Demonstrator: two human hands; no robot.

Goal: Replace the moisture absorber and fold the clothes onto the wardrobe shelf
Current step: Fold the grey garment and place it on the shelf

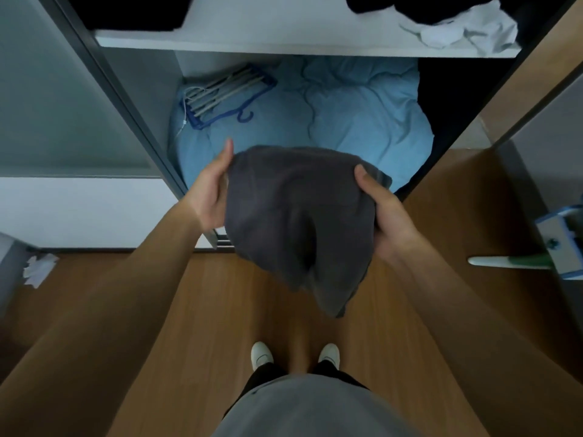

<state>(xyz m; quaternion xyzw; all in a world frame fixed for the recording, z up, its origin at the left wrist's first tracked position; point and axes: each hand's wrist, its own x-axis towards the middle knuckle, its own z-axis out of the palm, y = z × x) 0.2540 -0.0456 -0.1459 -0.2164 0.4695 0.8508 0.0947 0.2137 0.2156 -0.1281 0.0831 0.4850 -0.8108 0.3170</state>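
My right thumb [362, 175] pressed down on the top of the dark grey garment [299, 216], pinching the cloth against the fingers beneath it, which were hidden. My left thumb [228, 150] lay straight along the garment's left edge. The other fingers of that hand were under the cloth, so I could not tell whether they were curled or flat. My left hand [211, 190] and right hand [383, 212] held the garment bunched between them at about waist height, in front of the open wardrobe, with its lower end hanging loose toward the wooden floor [205, 294]. Beyond it, in the wardrobe's bottom compartment, lay rumpled light blue bedding [347, 115] with a blue hanger rack [220, 96] resting on its left part. Above was the white wardrobe shelf [284, 42], with a crumpled white cloth [467, 29] at its right end beside some dark clothes [394, 4]. My white shoes [262, 354] stood on the floor below.
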